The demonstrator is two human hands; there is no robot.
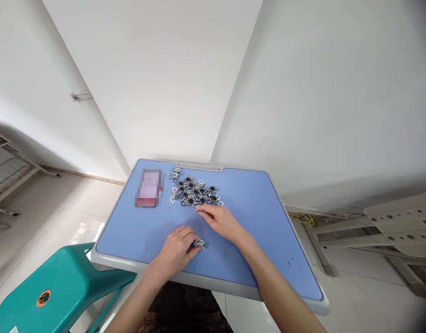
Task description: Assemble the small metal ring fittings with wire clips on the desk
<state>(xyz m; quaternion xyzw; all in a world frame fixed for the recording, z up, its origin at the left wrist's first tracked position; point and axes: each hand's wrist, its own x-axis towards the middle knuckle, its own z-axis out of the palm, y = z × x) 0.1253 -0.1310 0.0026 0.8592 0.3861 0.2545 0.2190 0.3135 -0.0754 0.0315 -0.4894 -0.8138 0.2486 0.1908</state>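
My left hand point(178, 246) pinches a small metal part point(199, 243) with a flat flange and thin prongs, just above the table near its front edge. Farther forward, my right hand point(218, 219) has thumb and fingers pressed together at the near edge of a pile of small metal parts point(195, 192). Whatever those fingertips hold, if anything, is too small to make out. Many parts in the pile have round black centres, and loose flat metal plates point(172, 199) lie at its left side.
The blue table point(258, 203) has a grey rim. A phone point(149, 187), its screen blurred, lies left of the pile beside a thin screwdriver-like tool point(162, 181). A green stool point(56, 282) stands at the left, a pale metal frame point(352, 236) at the right. White walls rise behind.
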